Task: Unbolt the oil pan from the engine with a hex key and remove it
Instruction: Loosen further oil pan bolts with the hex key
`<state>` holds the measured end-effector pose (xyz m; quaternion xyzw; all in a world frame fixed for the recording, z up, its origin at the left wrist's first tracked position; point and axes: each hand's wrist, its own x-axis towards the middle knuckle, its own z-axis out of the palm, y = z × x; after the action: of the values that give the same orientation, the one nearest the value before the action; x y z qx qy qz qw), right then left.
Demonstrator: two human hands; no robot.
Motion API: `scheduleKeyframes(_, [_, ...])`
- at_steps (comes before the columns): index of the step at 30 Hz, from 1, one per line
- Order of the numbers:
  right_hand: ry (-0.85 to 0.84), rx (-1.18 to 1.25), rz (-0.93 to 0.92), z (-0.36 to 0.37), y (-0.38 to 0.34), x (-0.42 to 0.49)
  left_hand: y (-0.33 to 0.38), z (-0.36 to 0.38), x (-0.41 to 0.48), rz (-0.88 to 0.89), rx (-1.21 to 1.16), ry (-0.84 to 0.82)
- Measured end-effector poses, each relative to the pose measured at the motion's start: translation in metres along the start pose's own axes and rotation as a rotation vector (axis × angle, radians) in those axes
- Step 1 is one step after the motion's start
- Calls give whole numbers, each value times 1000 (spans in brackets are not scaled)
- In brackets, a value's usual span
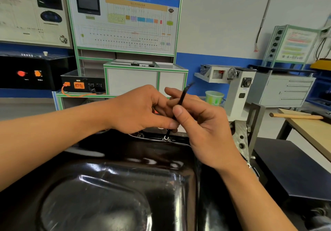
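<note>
One large glossy black pressed-metal oil pan (111, 186) filled the near part of the scene, bottom side up, so its hollow faced away and whatever it held could not be seen. It sat on the grey metal engine block (240, 141), whose edge showed at its right. To my eye the pan would be stiff, fairly heavy and slick, perhaps oily; the flat flange along its rim looked the safest place to take hold, one hand on each side, once every bolt was out.

At the far rim of the pan a small silver-headed bolt (166, 138) stood in the flange, with the tip of a thin black L-shaped steel hex key (182, 96) seated in it. The left hand (143, 109) pinched the key's lower shaft between thumb and fingers. The right hand (202, 123) gripped the shaft just above, thumb pressed against it, with the bent end sticking up past the fingers. The key looked light and rigid, easy to spin but apt to slip out of the socket if it tilted.

Farther off on the right stood a pale green translucent plastic cup (214, 97), its contents impossible to make out, and beyond it a grey metal drawer cabinet (286, 91) with all drawers closed.
</note>
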<state>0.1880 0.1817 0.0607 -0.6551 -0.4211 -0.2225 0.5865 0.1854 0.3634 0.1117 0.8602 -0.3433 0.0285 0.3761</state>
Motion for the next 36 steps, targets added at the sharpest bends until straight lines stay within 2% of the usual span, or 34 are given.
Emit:
scheduleKeyframes(4, [117,0,16,0,-1,-1,3,5,4,54,53,54])
scheduleKeyframes(7, [183,10,2,0,-2,-1,5,9,5,82,62,30])
scheduleKeyframes(10, [144,38,11,0,-1,-1,4,6,4,74,105,-23])
scheduleKeyframes(15, [1,74,-24,2,-4,1,3,0,1,-73,354,-211])
scheduleKeyframes(20, [16,58,-2,3,-4,1,7,-3,1,-192,432,-402])
scheduleKeyframes(22, [15,41,-10,3,-5,1,8,-3,1,-199,410,-431])
scheduleKeyframes(26, [22,-37,-46,3,-3,2,9,-4,4,-187,333,-358])
scheduleKeyframes(29, [86,-26,-30,2,-1,2,6,-3,3,-164,282,-335])
scheduleKeyframes(32, [231,20,19,-3,1,3,5,-3,2,-145,215,-296])
scheduleKeyframes(34, [380,136,113,-6,1,5,4,-4,0,-157,130,-281])
scheduleKeyframes(36, [526,361,261,-8,-1,8,5,-4,-2,-161,73,-266])
